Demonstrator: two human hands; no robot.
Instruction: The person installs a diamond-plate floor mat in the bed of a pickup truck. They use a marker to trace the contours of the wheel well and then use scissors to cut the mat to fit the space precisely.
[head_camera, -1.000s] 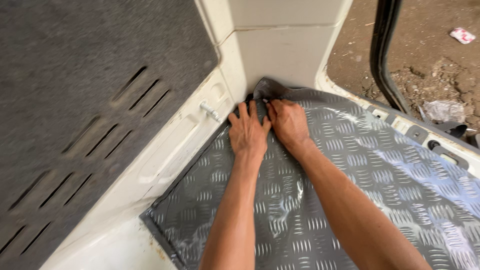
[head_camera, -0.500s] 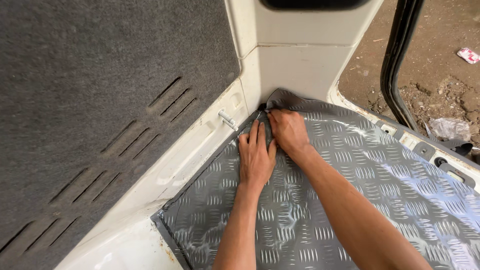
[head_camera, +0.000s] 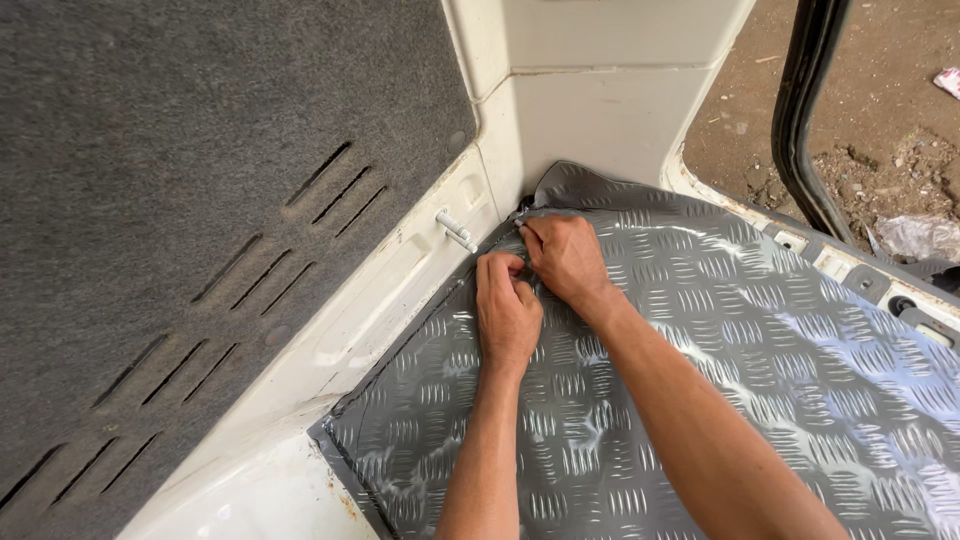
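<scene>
A grey floor mat (head_camera: 720, 370) with a raised tread pattern lies on a vehicle floor and curls up at the far corner. My left hand (head_camera: 506, 312) is curled into a loose fist, knuckles pressed on the mat near its left edge. My right hand (head_camera: 567, 258) sits just beyond it, fingers bent and pushing the mat's edge toward the corner by the white wall (head_camera: 590, 120). Neither hand holds a loose object. The fingertips of both hands are tucked under and hidden.
A grey carpeted panel with slots (head_camera: 200, 200) fills the left side. A small white clip (head_camera: 456, 231) sticks out of the white sill beside the mat. A black door seal (head_camera: 800, 120) and bare dirt ground with litter lie at the upper right.
My left hand has drawn back from the corner and curled from flat fingers into a fist. My right hand has bent its fingers on the mat edge. The view has shifted slightly.
</scene>
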